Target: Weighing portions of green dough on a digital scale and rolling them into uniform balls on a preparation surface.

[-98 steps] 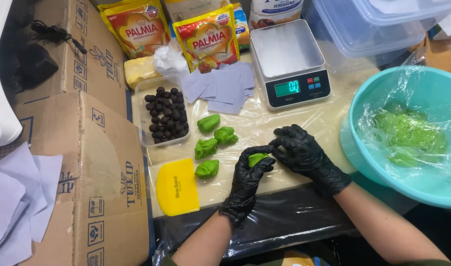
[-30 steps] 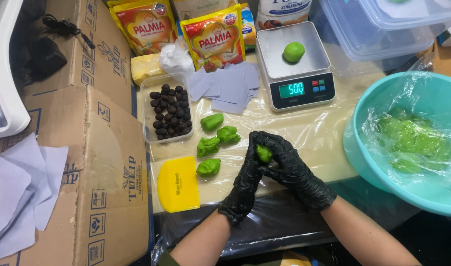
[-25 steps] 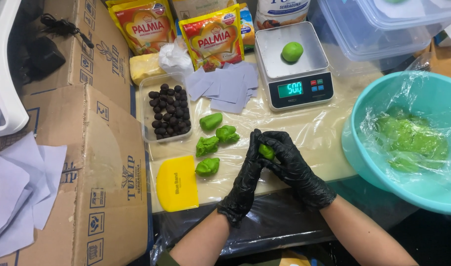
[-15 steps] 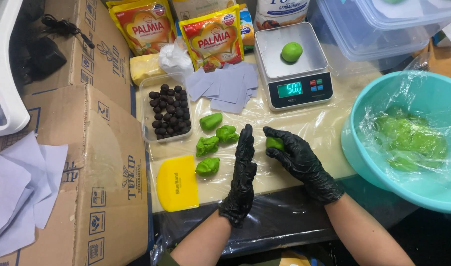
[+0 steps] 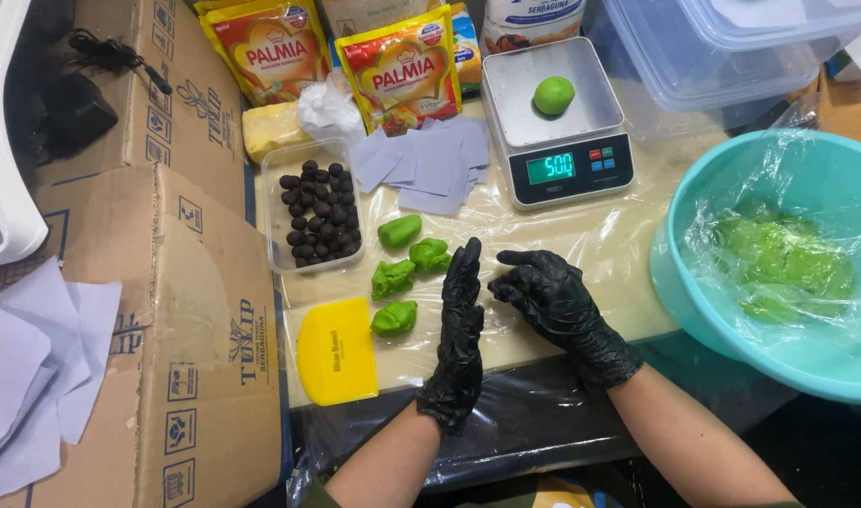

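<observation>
Head cam had both gloved hands close together over the table (image 5: 581,245). Left hand (image 5: 461,325) stood on edge, fingers straight, palm facing the right hand (image 5: 553,301), which was curled loosely with fingers spread; couldn't tell if any dough sat between them. Just left of the left hand lay four green dough lumps (image 5: 404,273) and a yellow scraper (image 5: 336,350). Up beyond the right hand, a green dough ball (image 5: 553,95) sat on the scale (image 5: 558,122).
</observation>
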